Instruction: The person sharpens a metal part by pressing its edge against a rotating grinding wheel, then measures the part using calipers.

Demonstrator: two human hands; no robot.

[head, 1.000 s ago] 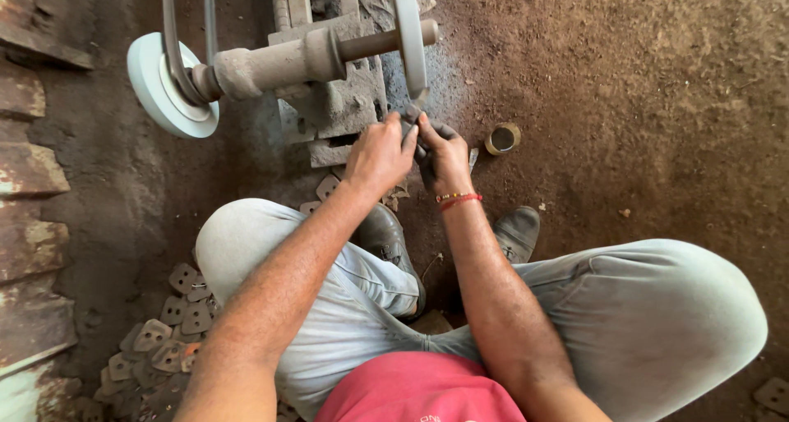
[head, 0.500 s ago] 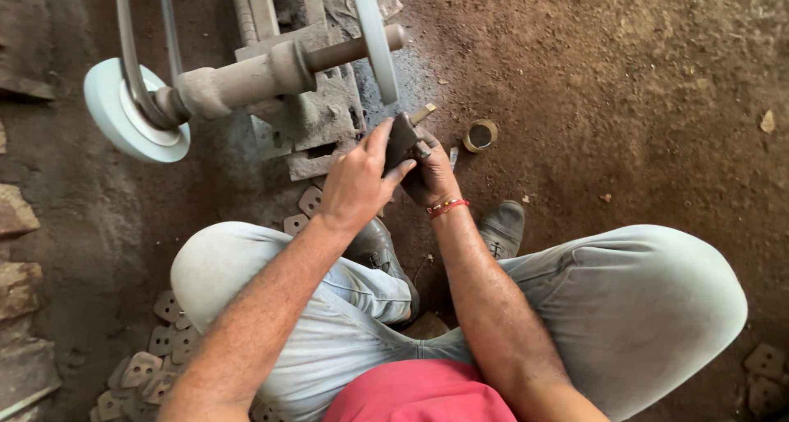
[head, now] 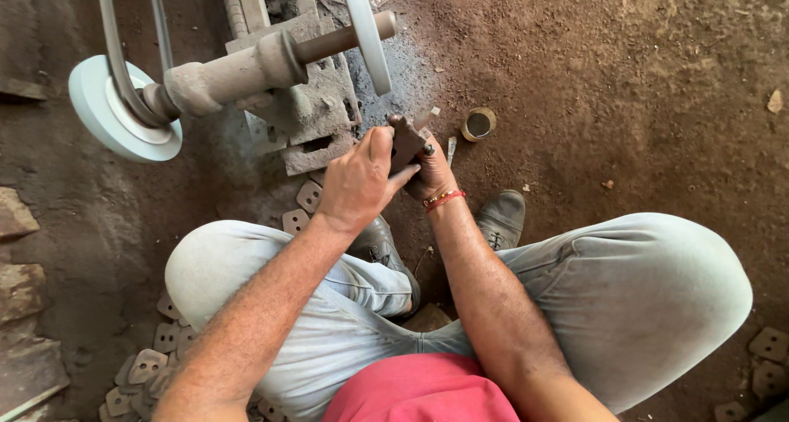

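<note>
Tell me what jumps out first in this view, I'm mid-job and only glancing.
Both hands meet at centre: the left hand and right hand grip a small dark metal piece just below the thin grinding wheel on its shaft. At upper left sits a pale blue-white wheel with a belt over it. Flat metal plates lie heaped on the dirt floor at lower left.

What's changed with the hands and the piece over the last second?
Both hands have drawn the dark metal piece back from the thin grinding wheel towards the body. The left hand and right hand kept their grip on it throughout. The small round tin on the dirt floor stayed where it was.
</note>
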